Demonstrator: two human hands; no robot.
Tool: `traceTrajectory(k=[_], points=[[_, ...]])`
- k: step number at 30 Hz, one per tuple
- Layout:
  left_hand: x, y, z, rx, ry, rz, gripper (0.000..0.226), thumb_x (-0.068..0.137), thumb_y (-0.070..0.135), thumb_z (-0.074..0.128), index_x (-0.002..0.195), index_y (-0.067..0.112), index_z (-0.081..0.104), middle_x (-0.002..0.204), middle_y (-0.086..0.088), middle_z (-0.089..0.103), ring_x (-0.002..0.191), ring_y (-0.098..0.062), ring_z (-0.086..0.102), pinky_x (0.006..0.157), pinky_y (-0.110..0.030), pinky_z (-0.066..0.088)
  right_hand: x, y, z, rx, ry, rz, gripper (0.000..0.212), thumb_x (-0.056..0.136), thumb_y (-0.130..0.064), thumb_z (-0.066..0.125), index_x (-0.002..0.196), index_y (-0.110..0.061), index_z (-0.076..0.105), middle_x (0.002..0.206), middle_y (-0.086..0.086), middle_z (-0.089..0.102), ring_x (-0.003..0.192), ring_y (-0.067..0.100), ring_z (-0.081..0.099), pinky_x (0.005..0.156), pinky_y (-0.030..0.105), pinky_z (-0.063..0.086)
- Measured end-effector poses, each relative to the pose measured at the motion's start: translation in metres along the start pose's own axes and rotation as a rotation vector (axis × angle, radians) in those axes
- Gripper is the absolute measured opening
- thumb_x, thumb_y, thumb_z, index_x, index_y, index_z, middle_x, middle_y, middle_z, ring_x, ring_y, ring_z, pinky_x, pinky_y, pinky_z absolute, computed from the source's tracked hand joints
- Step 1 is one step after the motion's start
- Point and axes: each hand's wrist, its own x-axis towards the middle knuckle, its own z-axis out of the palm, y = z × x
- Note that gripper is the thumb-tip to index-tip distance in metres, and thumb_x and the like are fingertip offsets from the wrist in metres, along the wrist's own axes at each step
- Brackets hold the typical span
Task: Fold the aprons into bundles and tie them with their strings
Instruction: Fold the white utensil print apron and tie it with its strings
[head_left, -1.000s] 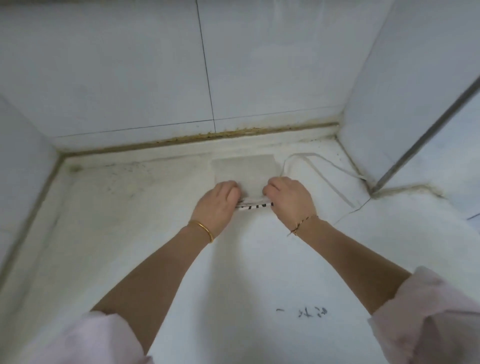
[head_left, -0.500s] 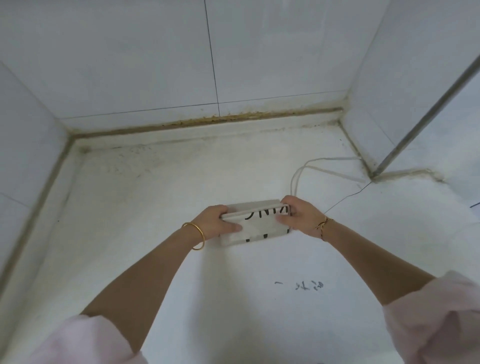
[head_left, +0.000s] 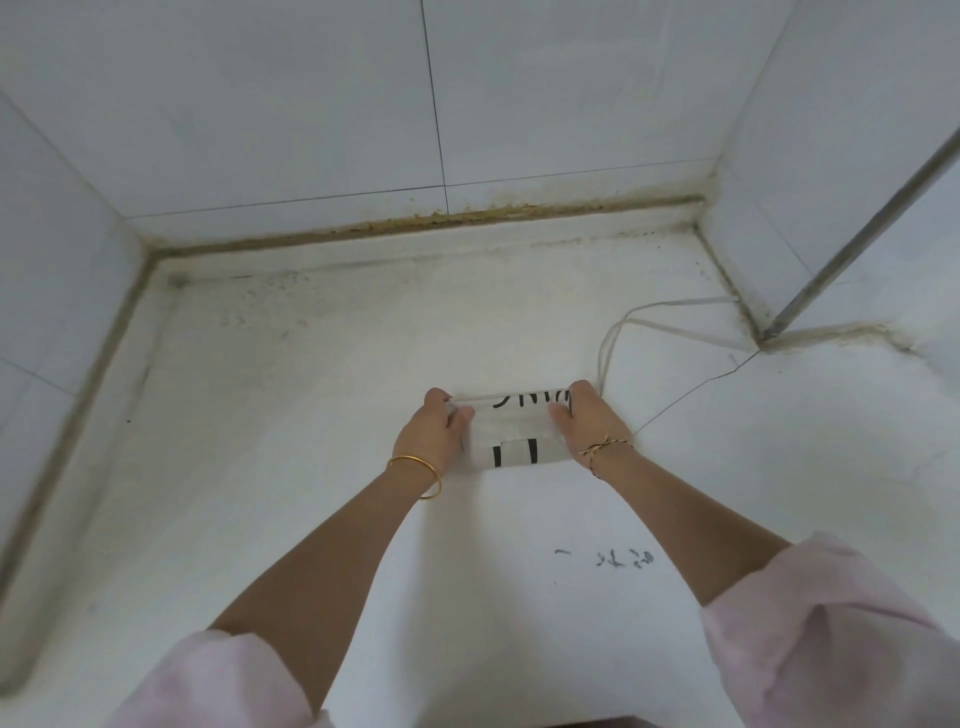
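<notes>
both hands, left hand (head_left: 430, 435) and right hand (head_left: 584, 423), grip the folded apron (head_left: 511, 434); loosening could unroll it, and the loose strings (head_left: 631, 325) may snag.

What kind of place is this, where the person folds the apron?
Probably a tiled corner of a kitchen or utility room: glossy white wall tiles, a stained sealant joint along the white counter, a metal bar at right.
</notes>
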Motion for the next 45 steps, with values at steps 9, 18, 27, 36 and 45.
traceTrajectory(k=[9, 18, 27, 36, 45], points=[[0.005, 0.002, 0.013, 0.101, 0.06, -0.135, 0.024, 0.099, 0.033, 0.039, 0.099, 0.01, 0.033, 0.087, -0.007, 0.052, 0.077, -0.029, 0.051, 0.066, -0.033, 0.039, 0.004, -0.02, 0.011, -0.298, 0.004, 0.13, 0.02, 0.094, -0.007, 0.034, 0.113, -0.009, 0.037, 0.09, 0.006, 0.06, 0.089, 0.028, 0.061, 0.068, 0.029, 0.038], [0.0, 0.0, 0.017, 0.615, -0.11, 0.742, 0.041, 0.086, 0.045, 0.048, 0.111, 0.014, 0.058, 0.111, -0.006, 0.053, 0.102, -0.028, 0.052, 0.088, -0.038, 0.042, 0.014, -0.026, 0.011, -0.258, -0.02, 0.184, 0.018, 0.094, -0.007, 0.032, 0.111, -0.012, 0.038, 0.081, 0.005, 0.056, 0.082, 0.028, 0.056, 0.065, 0.027, 0.035], [0.013, 0.002, 0.022, 0.481, -0.28, 0.465, 0.056, 0.07, 0.036, 0.074, 0.118, 0.023, 0.048, 0.124, 0.001, 0.039, 0.111, -0.022, 0.037, 0.096, -0.029, 0.028, -0.013, 0.003, 0.015, -0.403, 0.383, -0.542, 0.022, 0.057, -0.008, 0.075, 0.076, -0.011, 0.063, 0.078, 0.005, 0.058, 0.069, 0.027, 0.057, 0.056, 0.033, 0.047], [0.019, -0.001, 0.013, 0.294, -0.296, 0.462, 0.031, 0.08, 0.03, 0.072, 0.101, 0.014, 0.056, 0.095, 0.005, 0.045, 0.093, -0.016, 0.043, 0.085, -0.027, 0.037, -0.004, 0.004, 0.016, -0.554, 0.196, -0.497, 0.028, 0.046, -0.015, 0.085, 0.063, -0.02, 0.064, 0.065, -0.006, 0.06, 0.064, 0.02, 0.06, 0.055, 0.026, 0.044], [0.011, -0.002, -0.01, 0.239, -0.324, 0.31, 0.019, 0.089, 0.029, 0.062, 0.096, 0.015, 0.051, 0.093, 0.0, 0.053, 0.084, -0.018, 0.049, 0.07, -0.026, 0.035, -0.001, -0.001, -0.01, -0.485, -0.037, -0.457, 0.028, 0.098, -0.033, 0.039, 0.109, -0.013, 0.057, 0.102, 0.005, 0.062, 0.095, 0.026, 0.057, 0.075, 0.032, 0.038]])
